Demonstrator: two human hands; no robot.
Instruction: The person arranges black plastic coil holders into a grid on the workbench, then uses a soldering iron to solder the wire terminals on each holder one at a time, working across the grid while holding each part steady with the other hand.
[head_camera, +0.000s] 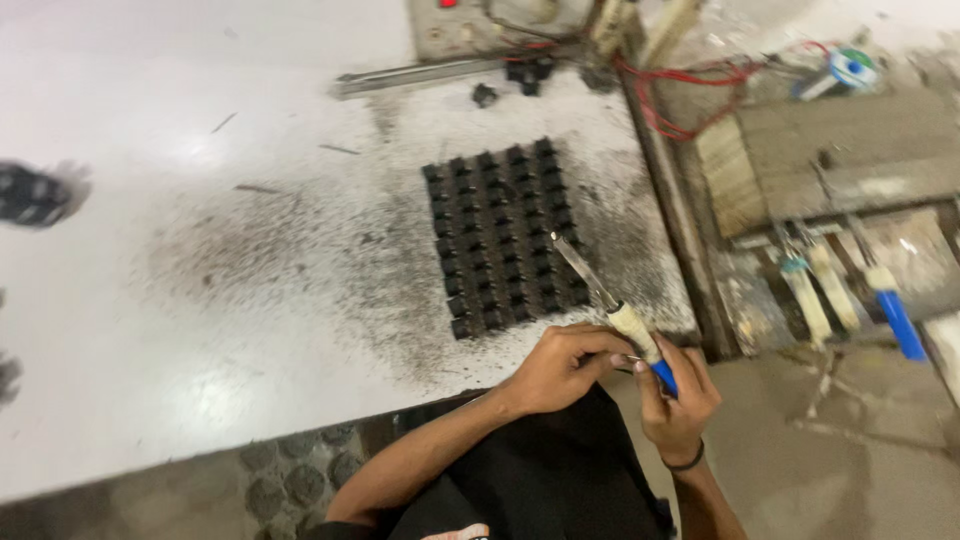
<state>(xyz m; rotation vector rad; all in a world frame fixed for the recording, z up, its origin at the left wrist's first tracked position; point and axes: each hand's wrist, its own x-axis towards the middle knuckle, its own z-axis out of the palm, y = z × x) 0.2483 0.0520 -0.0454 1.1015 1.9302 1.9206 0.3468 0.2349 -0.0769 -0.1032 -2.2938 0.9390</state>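
Right now both hands meet at the near edge of the white, soot-stained worktop: the right hand has its fingers clenched around the blue grip of a soldering iron, while the left hand pinches the pale collar just above that grip. The iron's metal tip slants up over the near right corner of a black grid of small square parts, which lies flat in the sooty patch. Judging from this, good handling means a firm grip low on the handle, fingers clear of the metal shaft, and the spare irons on the side bench left alone.
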